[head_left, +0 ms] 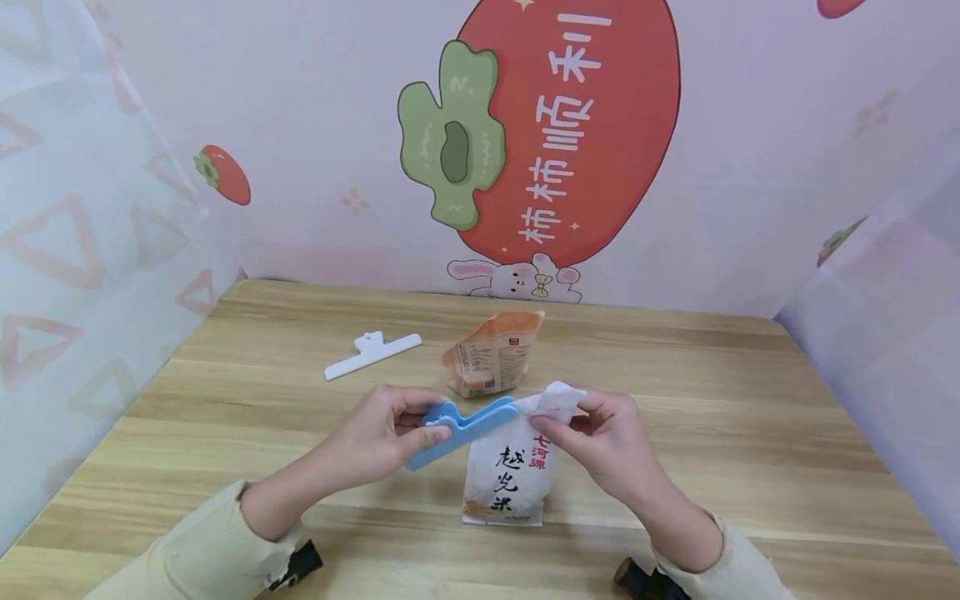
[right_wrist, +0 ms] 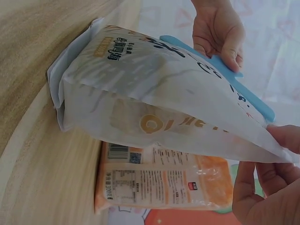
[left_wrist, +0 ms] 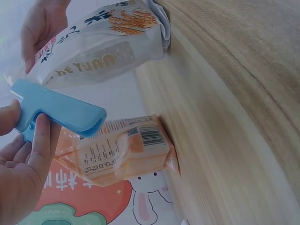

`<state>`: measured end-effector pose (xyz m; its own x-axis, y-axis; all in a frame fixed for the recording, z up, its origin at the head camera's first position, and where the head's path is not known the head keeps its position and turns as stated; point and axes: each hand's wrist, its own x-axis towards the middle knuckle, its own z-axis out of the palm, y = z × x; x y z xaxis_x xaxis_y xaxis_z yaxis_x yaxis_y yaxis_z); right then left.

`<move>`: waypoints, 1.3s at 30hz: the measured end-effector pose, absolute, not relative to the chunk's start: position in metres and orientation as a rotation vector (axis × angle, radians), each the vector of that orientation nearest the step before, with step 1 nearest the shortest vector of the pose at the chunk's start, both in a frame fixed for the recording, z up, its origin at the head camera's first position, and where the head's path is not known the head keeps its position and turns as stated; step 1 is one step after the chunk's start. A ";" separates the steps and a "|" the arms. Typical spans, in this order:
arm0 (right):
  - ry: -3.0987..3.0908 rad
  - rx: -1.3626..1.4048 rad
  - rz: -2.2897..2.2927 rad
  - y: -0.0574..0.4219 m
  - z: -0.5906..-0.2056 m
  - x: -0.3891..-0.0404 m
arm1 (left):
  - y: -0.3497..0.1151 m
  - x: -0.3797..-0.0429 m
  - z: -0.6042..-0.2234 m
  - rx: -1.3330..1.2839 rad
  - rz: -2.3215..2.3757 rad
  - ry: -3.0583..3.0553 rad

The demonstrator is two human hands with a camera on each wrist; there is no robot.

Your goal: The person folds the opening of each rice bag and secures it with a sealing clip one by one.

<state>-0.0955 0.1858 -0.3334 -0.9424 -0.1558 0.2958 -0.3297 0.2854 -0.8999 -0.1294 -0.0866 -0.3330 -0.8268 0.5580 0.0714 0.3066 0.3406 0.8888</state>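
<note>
A white rice bag [head_left: 508, 479] with black and red characters stands upright on the wooden table. My right hand [head_left: 611, 433] pinches its folded top edge between thumb and fingers. In my left hand [head_left: 382, 433] is a light blue bag clip [head_left: 461, 433], gripped by its handles, its long jaws parted slightly at the bag's upper left corner. The left wrist view shows the blue clip [left_wrist: 63, 108] beside the bag's top, thumb and fingers on the handles. In the right wrist view the bag [right_wrist: 154, 93] tapers toward the right fingers [right_wrist: 276, 173].
Behind the rice bag stands an orange printed packet [head_left: 495, 354]. A white clip [head_left: 372, 354] lies on the table [head_left: 262, 383] to the back left. Patterned cloth walls [head_left: 322, 125] close off the back and both sides.
</note>
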 end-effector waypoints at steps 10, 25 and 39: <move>-2.412 0.388 1.762 0.184 -0.331 -0.097 | -0.080 -0.130 -0.327 0.810 1.493 2.380; -2.376 0.385 1.801 0.183 -0.327 -0.094 | -0.072 -0.131 -0.326 0.810 1.564 2.375; -2.381 0.417 1.774 0.183 -0.334 -0.094 | -0.059 -0.126 -0.322 0.865 1.645 2.383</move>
